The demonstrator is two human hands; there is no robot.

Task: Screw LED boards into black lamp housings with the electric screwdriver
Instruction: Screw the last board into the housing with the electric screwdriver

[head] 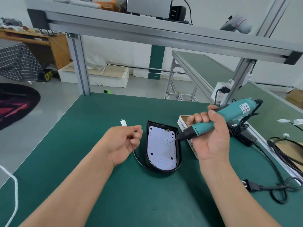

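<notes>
The black lamp housing (147, 153) lies flat on the green bench (98, 120), with the white LED board (159, 149) sitting inside it. The board looks thin and fragile, and the plastic shell probably light, so it may slide under the tool. I would hold it by the outer wall, not by the board.

Above the housing, the thin bit of the electric screwdriver (229, 115) points at the upper right part of the board; whether it touches, I cannot tell. The right hand (211, 136) has all its fingers wrapped round the tool. Just left of the housing, the left hand (126, 140) pinches a cable (137, 159) that ends in a white connector (123, 123).

Just right of the housing stands a small box (182, 122) marked "SPRING", the rest hidden. The label on the tool is too small to read.
</notes>
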